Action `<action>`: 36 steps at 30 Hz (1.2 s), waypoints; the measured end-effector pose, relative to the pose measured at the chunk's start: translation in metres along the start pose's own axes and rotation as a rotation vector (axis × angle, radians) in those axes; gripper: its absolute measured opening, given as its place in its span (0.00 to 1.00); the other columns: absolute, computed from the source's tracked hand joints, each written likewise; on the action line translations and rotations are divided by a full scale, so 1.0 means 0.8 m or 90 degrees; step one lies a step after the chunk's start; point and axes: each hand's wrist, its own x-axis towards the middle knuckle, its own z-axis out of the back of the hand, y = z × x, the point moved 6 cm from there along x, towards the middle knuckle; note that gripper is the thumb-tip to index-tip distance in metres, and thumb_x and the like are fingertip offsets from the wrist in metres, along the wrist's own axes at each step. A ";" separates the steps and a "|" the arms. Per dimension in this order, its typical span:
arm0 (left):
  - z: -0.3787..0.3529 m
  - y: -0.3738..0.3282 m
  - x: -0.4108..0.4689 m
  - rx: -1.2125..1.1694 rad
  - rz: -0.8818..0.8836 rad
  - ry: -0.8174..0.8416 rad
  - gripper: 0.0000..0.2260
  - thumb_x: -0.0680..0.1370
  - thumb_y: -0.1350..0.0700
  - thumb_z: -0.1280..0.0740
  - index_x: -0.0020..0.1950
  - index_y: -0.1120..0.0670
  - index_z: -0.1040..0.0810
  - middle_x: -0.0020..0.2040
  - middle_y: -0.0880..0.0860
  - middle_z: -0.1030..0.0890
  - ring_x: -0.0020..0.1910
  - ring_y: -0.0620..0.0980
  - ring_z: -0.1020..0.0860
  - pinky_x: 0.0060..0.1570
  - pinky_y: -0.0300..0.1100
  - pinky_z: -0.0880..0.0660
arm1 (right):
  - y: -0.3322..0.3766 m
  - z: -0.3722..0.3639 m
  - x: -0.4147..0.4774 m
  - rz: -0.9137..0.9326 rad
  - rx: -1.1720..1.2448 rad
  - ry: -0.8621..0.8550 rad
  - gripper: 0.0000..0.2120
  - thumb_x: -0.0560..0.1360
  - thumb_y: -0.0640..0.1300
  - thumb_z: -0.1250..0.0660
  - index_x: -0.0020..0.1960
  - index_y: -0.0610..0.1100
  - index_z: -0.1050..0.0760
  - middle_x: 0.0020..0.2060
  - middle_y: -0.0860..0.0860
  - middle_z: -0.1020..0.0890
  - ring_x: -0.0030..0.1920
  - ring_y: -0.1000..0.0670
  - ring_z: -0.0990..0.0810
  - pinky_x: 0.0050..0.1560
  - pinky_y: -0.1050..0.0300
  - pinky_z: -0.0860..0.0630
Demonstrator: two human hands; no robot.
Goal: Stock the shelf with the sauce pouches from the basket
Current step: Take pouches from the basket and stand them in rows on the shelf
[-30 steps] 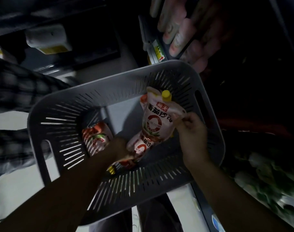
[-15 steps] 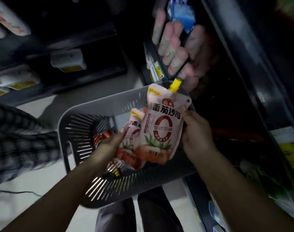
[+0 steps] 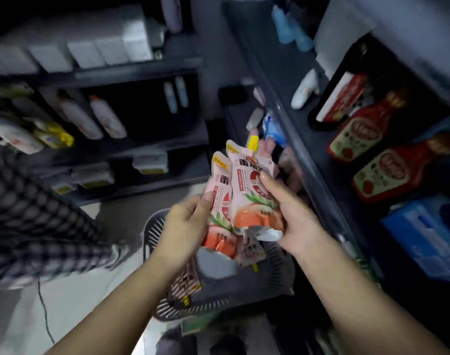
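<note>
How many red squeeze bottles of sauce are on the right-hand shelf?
2. The farther bottle and the nearer bottle stand side by side on the shelf; others may be hidden behind them.

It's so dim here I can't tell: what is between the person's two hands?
Overlapping pink sauce pouches, gripped by the left hand on one side and the right hand on the other, shown in the head view.

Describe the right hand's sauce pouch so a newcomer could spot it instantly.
Above the grey basket, two hands hold pink sauce pouches. The right hand grips the front pouch, overlapping the rear pouch in the left hand. Unlike that neighbour, its top shows a yellow cap.
</note>
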 end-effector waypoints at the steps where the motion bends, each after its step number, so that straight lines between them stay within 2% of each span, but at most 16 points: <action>1: 0.005 -0.013 -0.006 -0.022 0.000 0.005 0.17 0.80 0.51 0.40 0.45 0.63 0.20 0.36 0.57 0.15 0.33 0.50 0.18 0.35 0.38 0.24 | 0.008 -0.011 -0.010 -0.006 -0.003 0.018 0.24 0.68 0.46 0.31 0.64 0.45 0.25 0.58 0.44 0.19 0.58 0.46 0.19 0.52 0.50 0.20; 3: 0.015 -0.039 -0.021 -0.085 0.016 0.021 0.17 0.80 0.51 0.41 0.46 0.63 0.20 0.37 0.57 0.15 0.33 0.51 0.18 0.35 0.39 0.22 | 0.022 -0.033 -0.032 -0.005 0.022 0.040 0.28 0.68 0.46 0.32 0.68 0.46 0.29 0.62 0.44 0.21 0.60 0.46 0.20 0.52 0.49 0.20; 5: 0.020 -0.062 -0.036 -0.153 0.048 0.082 0.16 0.79 0.50 0.40 0.45 0.60 0.19 0.35 0.55 0.15 0.29 0.48 0.17 0.29 0.36 0.22 | 0.036 -0.056 -0.061 0.014 0.054 0.064 0.26 0.68 0.47 0.34 0.67 0.47 0.27 0.60 0.45 0.20 0.56 0.47 0.18 0.45 0.51 0.18; 7: 0.023 -0.092 -0.052 -0.210 0.054 0.152 0.16 0.73 0.46 0.35 0.46 0.59 0.17 0.38 0.56 0.14 0.33 0.48 0.16 0.32 0.37 0.20 | 0.052 -0.080 -0.096 0.044 0.082 0.094 0.17 0.68 0.47 0.36 0.54 0.45 0.18 0.49 0.45 0.15 0.46 0.48 0.15 0.38 0.55 0.18; 9: 0.027 -0.122 -0.068 -0.263 0.036 0.223 0.19 0.63 0.45 0.28 0.45 0.58 0.16 0.41 0.57 0.14 0.35 0.50 0.16 0.34 0.40 0.19 | 0.071 -0.106 -0.134 0.092 0.090 0.124 0.15 0.68 0.47 0.36 0.48 0.41 0.17 0.44 0.44 0.14 0.42 0.48 0.14 0.39 0.53 0.17; 12: 0.028 -0.156 -0.093 -0.301 0.017 0.337 0.29 0.49 0.49 0.17 0.47 0.59 0.16 0.43 0.58 0.15 0.38 0.52 0.16 0.42 0.44 0.19 | 0.091 -0.134 -0.189 0.156 0.051 0.106 0.17 0.65 0.46 0.34 0.50 0.39 0.20 0.40 0.44 0.14 0.37 0.48 0.15 0.38 0.52 0.17; 13: 0.029 -0.167 -0.101 -0.294 0.006 0.354 0.34 0.48 0.49 0.17 0.51 0.59 0.17 0.44 0.57 0.15 0.39 0.52 0.16 0.46 0.47 0.21 | 0.096 -0.143 -0.207 0.176 0.036 0.103 0.18 0.64 0.46 0.33 0.51 0.39 0.21 0.37 0.44 0.14 0.35 0.49 0.15 0.35 0.54 0.17; 15: 0.029 -0.190 -0.122 -0.267 -0.033 0.380 0.36 0.48 0.52 0.17 0.54 0.59 0.19 0.45 0.57 0.15 0.39 0.52 0.17 0.44 0.47 0.24 | 0.101 -0.159 -0.244 0.219 0.006 0.092 0.19 0.63 0.47 0.32 0.52 0.39 0.22 0.37 0.45 0.15 0.33 0.49 0.16 0.36 0.55 0.17; 18: 0.019 -0.222 -0.158 -0.252 -0.104 0.408 0.20 0.58 0.60 0.24 0.50 0.59 0.18 0.41 0.57 0.14 0.36 0.53 0.16 0.37 0.45 0.18 | 0.103 -0.161 -0.305 0.307 -0.029 0.020 0.21 0.62 0.42 0.31 0.55 0.40 0.22 0.41 0.44 0.15 0.35 0.49 0.16 0.36 0.53 0.17; 20: 0.001 -0.233 -0.182 -0.203 -0.148 0.434 0.15 0.62 0.62 0.27 0.48 0.58 0.18 0.38 0.57 0.15 0.35 0.56 0.19 0.38 0.47 0.21 | 0.100 -0.151 -0.352 0.375 -0.019 -0.022 0.20 0.62 0.38 0.31 0.54 0.39 0.22 0.41 0.43 0.15 0.36 0.47 0.15 0.35 0.53 0.18; 22: -0.025 -0.239 -0.208 -0.174 -0.177 0.498 0.12 0.60 0.60 0.24 0.43 0.55 0.17 0.37 0.57 0.15 0.33 0.55 0.21 0.36 0.45 0.25 | 0.092 -0.134 -0.405 0.430 0.012 -0.064 0.18 0.61 0.37 0.31 0.51 0.38 0.21 0.40 0.43 0.14 0.36 0.47 0.15 0.36 0.51 0.17; 25: -0.079 -0.239 -0.265 -0.157 -0.176 0.616 0.24 0.50 0.53 0.18 0.43 0.56 0.16 0.41 0.57 0.14 0.36 0.55 0.17 0.34 0.44 0.20 | 0.072 -0.099 -0.488 0.498 0.113 -0.123 0.14 0.61 0.38 0.31 0.46 0.40 0.20 0.38 0.44 0.14 0.35 0.47 0.15 0.39 0.49 0.18; 28: -0.137 -0.235 -0.334 -0.098 -0.202 0.707 0.32 0.44 0.48 0.17 0.45 0.57 0.16 0.45 0.59 0.15 0.43 0.61 0.17 0.45 0.59 0.21 | 0.045 -0.063 -0.565 0.567 0.189 -0.190 0.12 0.63 0.41 0.31 0.46 0.41 0.18 0.40 0.43 0.14 0.37 0.46 0.15 0.39 0.49 0.18; 31: -0.191 -0.225 -0.405 -0.087 -0.194 0.800 0.35 0.39 0.50 0.17 0.43 0.60 0.17 0.40 0.59 0.15 0.35 0.56 0.16 0.34 0.47 0.19 | 0.010 -0.025 -0.637 0.589 0.216 -0.287 0.12 0.69 0.42 0.33 0.50 0.40 0.19 0.40 0.43 0.14 0.36 0.46 0.15 0.37 0.50 0.17; 33: -0.221 -0.214 -0.448 -0.053 -0.185 0.850 0.38 0.38 0.51 0.18 0.44 0.64 0.20 0.36 0.61 0.16 0.30 0.58 0.18 0.28 0.44 0.22 | -0.012 -0.001 -0.685 0.610 0.227 -0.351 0.15 0.71 0.43 0.33 0.56 0.39 0.21 0.43 0.42 0.14 0.39 0.44 0.15 0.40 0.49 0.17; 36: -0.272 -0.191 -0.542 -0.017 -0.186 0.930 0.36 0.40 0.50 0.17 0.44 0.63 0.19 0.40 0.65 0.17 0.34 0.63 0.21 0.36 0.48 0.24 | -0.050 0.042 -0.777 0.649 0.247 -0.421 0.17 0.67 0.45 0.30 0.52 0.39 0.20 0.43 0.41 0.14 0.38 0.44 0.15 0.38 0.49 0.18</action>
